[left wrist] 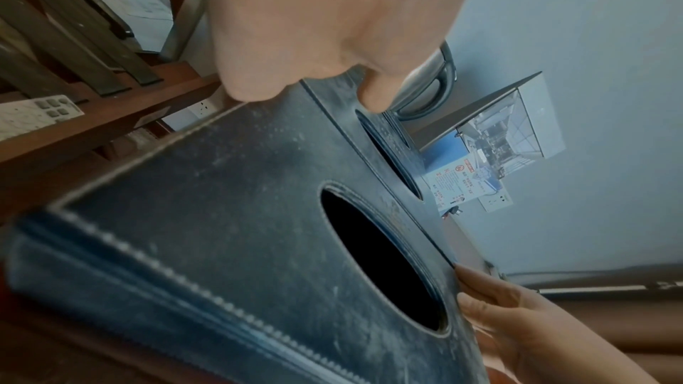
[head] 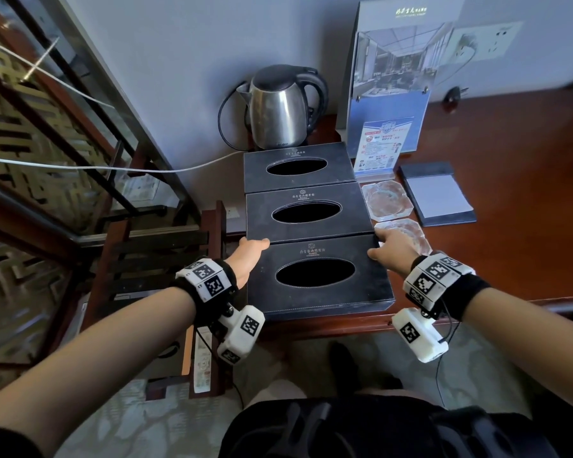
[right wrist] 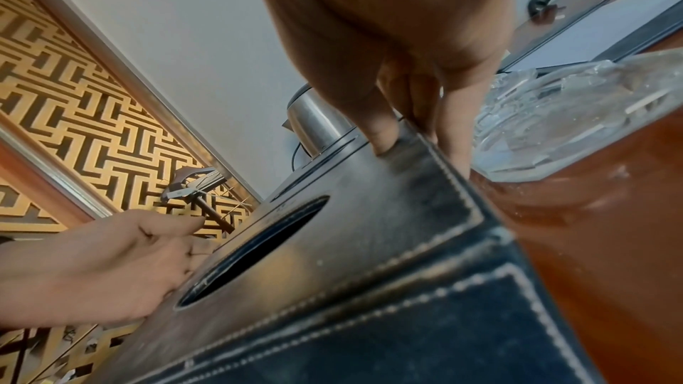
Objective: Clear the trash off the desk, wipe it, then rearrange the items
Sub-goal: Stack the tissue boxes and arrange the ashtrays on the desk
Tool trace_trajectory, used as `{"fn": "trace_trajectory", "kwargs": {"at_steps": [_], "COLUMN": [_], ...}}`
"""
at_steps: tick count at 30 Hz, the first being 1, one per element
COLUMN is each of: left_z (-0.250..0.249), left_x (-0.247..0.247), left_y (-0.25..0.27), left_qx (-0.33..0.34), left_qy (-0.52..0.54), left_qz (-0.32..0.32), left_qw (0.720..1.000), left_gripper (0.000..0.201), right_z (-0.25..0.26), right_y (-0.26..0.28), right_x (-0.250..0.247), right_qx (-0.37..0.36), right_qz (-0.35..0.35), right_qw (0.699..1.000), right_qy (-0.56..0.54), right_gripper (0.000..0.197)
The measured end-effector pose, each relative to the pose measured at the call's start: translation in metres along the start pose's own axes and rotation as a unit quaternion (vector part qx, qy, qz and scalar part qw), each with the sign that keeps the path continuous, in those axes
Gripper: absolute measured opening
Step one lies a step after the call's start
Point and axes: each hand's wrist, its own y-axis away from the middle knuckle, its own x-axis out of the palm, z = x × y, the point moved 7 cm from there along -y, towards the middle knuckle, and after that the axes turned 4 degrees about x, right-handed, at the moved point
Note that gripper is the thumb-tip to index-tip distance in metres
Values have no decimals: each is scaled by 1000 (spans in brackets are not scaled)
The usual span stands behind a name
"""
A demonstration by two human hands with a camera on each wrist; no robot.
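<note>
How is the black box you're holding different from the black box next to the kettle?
The near box sits at the desk's front edge; the far box sits at the back by the kettle. The left hand and right hand grip the near box at its far corners; nothing touches the far box. Both are black, stitched, with an oval hole on top.

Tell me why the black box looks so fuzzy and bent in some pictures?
In the left wrist view the nearest tissue box sits so close that its front edge blurs, and the left hand is a soft blob. The right wrist view blurs that box's stitched corner too, beside the right hand. In the head view the box is sharp, but the wide lens bends the desk.
</note>
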Motion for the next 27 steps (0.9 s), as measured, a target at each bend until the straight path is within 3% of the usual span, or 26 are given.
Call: {"fn": "trace_trajectory", "kwargs": {"at_steps": [9, 18, 22, 25, 27], "left_z": [5, 5, -1, -23, -50], "left_x": [0, -1, -2, -12, -15], "left_y": [-7, -7, 2, 2, 5], "left_qx": [-10, -6, -16, 15, 70], "left_qy": [8, -16, -54, -106, -152], "left_qz": [-6, 20, 61, 31, -13], "left_qw": [1000, 1000, 997, 994, 986], "left_gripper": [77, 77, 72, 72, 87], "right_z": [2, 1, 3, 1, -9], "right_y": [-6, -10, -7, -6, -14], "right_x": [0, 2, 4, -5, -26], "right_qx": [-9, -7, -6, -9, -15], "right_qz": [13, 16, 40, 76, 43], "right_qw": [1000, 1000, 999, 991, 992], "right_qy": [8, -3, -33, -106, -115], "right_gripper": [39, 41, 38, 44, 43]}}
